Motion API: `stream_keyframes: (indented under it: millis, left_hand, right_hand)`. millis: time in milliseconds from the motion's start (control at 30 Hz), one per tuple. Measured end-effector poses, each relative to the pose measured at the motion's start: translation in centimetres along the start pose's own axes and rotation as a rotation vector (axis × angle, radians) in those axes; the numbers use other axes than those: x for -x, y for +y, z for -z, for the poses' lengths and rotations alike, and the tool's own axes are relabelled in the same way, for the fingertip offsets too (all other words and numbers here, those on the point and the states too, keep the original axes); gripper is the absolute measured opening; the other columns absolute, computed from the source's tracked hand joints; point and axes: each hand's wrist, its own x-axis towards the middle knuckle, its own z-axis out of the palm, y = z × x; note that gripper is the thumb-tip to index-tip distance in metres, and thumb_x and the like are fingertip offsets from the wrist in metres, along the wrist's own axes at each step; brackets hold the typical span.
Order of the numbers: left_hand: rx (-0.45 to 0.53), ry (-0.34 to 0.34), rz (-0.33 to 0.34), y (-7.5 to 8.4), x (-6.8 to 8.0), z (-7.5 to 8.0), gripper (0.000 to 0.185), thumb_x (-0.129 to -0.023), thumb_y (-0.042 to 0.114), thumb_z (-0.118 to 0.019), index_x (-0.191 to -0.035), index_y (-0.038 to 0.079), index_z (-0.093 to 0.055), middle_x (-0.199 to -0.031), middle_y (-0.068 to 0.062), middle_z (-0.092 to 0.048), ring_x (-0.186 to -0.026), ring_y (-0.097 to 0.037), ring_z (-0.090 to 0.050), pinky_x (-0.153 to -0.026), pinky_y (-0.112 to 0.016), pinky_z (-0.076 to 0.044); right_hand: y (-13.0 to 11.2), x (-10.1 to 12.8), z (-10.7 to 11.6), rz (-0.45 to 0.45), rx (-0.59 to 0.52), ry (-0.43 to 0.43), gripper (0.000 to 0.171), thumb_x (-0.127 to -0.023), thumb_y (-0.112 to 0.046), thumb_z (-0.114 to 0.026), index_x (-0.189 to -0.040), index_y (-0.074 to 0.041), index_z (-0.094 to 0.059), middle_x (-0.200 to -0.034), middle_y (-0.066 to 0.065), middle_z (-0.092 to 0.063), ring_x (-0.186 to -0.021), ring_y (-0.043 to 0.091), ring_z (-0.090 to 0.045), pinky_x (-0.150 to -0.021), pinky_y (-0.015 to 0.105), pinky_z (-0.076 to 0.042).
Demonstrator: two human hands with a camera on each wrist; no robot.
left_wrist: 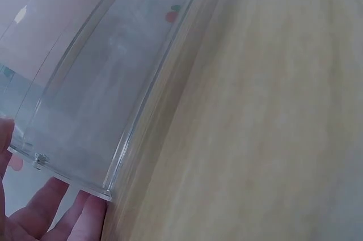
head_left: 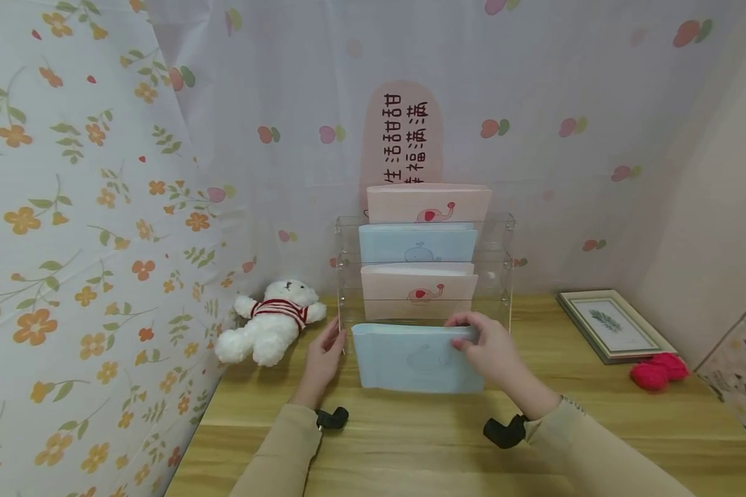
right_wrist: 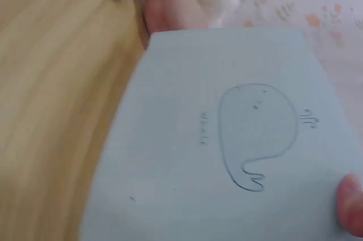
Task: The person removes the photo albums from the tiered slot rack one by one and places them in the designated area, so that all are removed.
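Your right hand (head_left: 491,351) has a closed pinch on the whale-printed blue folder (head_left: 418,362) at its upper right corner, holding it in front of the clear rack (left_wrist: 102,93). Your left hand (head_left: 324,357) grips the rack's left side, fingers bent around the edge, near the white teddy bear (head_left: 276,323) on the worktop (head_left: 410,445).

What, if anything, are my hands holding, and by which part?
Your right hand holds the blue whale-print packet by its upper right corner. Your left hand touches the left side of the clear rack; whether it grips is unclear.
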Motion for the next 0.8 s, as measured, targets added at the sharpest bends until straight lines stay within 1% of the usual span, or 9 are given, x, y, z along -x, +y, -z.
stream_keyframes:
  millis: [133, 233, 300, 433, 500, 567, 667, 800]
  left_hand:
    - [-0.021, 0.003, -0.001, 0.0, 0.0, 0.1, 0.046, -0.100, 0.026, -0.067, -0.145, 0.018, -0.059, -0.131, -0.018, -0.070, -0.113, -0.032, -0.071, -0.087, -0.021, -0.055]
    - [-0.021, 0.007, -0.007, -0.1, -0.1, 0.1, 0.046, -0.100, 0.027, -0.068, -0.145, 0.020, -0.060, -0.130, -0.018, -0.071, -0.113, -0.032, -0.071, -0.088, -0.023, -0.056]
    - [-0.018, 0.009, -0.005, -0.1, -0.1, 0.1, 0.047, -0.100, 0.027, -0.068, -0.145, 0.020, -0.060, -0.130, -0.018, -0.071, -0.114, -0.032, -0.071, -0.088, -0.024, -0.056]
    - [-0.021, 0.005, -0.003, -0.1, -0.1, 0.1, 0.047, -0.100, 0.029, -0.068, -0.145, 0.020, -0.059, -0.131, -0.018, -0.070, -0.114, -0.033, -0.071, -0.088, -0.025, -0.056]
    - [-0.022, 0.003, 0.000, 0.0, 0.0, 0.1, 0.047, -0.099, 0.028, -0.068, -0.145, 0.021, -0.059, -0.131, -0.018, -0.071, -0.114, -0.033, -0.071, -0.088, -0.023, -0.055]
    - [-0.030, 0.007, 0.003, -0.1, 0.0, 0.1, 0.047, -0.100, 0.028, -0.068, -0.145, 0.021, -0.060, -0.130, -0.017, -0.071, -0.114, -0.032, -0.071, -0.086, -0.020, -0.054]
    - [-0.031, 0.011, 0.004, -0.1, 0.0, 0.0, 0.046, -0.100, 0.026, -0.068, -0.145, 0.021, -0.059, -0.130, -0.017, -0.071, -0.113, -0.032, -0.071, -0.083, -0.017, -0.053]
    - [-0.002, 0.005, -0.001, -0.2, 0.1, 0.1, 0.047, -0.100, 0.025, -0.068, -0.145, 0.021, -0.059, -0.131, -0.019, -0.070, -0.114, -0.036, -0.070, -0.081, -0.016, -0.053]
  right_hand:
    - [0.5, 0.4, -1.0, -0.061, -0.052, -0.126, 0.023, -0.089, -0.001, -0.074, -0.106, -0.015, -0.069, -0.110, 0.005, -0.071, -0.102, 0.022, -0.061, -0.090, 0.040, -0.050]
    - [1.1, 0.4, -1.6, -0.067, -0.071, -0.161, 0.025, -0.087, 0.001, -0.075, -0.104, -0.016, -0.070, -0.108, 0.003, -0.071, -0.101, 0.021, -0.061, -0.088, 0.037, -0.050]
    - [1.6, 0.3, -2.0, -0.029, -0.045, -0.150, 0.025, -0.086, 0.000, -0.076, -0.104, -0.016, -0.070, -0.107, 0.003, -0.072, -0.100, 0.021, -0.062, -0.087, 0.037, -0.051]
    - [2.8, 0.0, -2.7, 0.125, 0.080, -0.092, 0.028, -0.084, -0.003, -0.080, -0.107, -0.017, -0.071, -0.108, 0.001, -0.073, -0.103, 0.021, -0.066, -0.093, 0.045, -0.053]
    - [3.5, -0.3, -3.0, 0.188, 0.135, -0.078, 0.033, -0.083, -0.005, -0.082, -0.111, -0.018, -0.071, -0.110, -0.001, -0.072, -0.107, 0.021, -0.067, -0.097, 0.048, -0.054]
    - [4.1, -0.5, -3.1, 0.241, 0.165, -0.081, 0.036, -0.082, -0.008, -0.084, -0.115, -0.018, -0.071, -0.114, -0.001, -0.072, -0.110, 0.022, -0.068, -0.098, 0.048, -0.055]
    - [4.9, -0.8, -3.3, 0.292, 0.205, -0.098, 0.039, -0.081, -0.013, -0.085, -0.116, -0.020, -0.071, -0.115, -0.004, -0.071, -0.110, 0.021, -0.069, -0.096, 0.045, -0.057]
    - [5.9, -1.1, -3.9, 0.328, 0.251, -0.107, 0.035, -0.082, -0.015, -0.085, -0.113, -0.025, -0.073, -0.111, -0.006, -0.070, -0.102, 0.018, -0.068, -0.088, 0.041, -0.059]
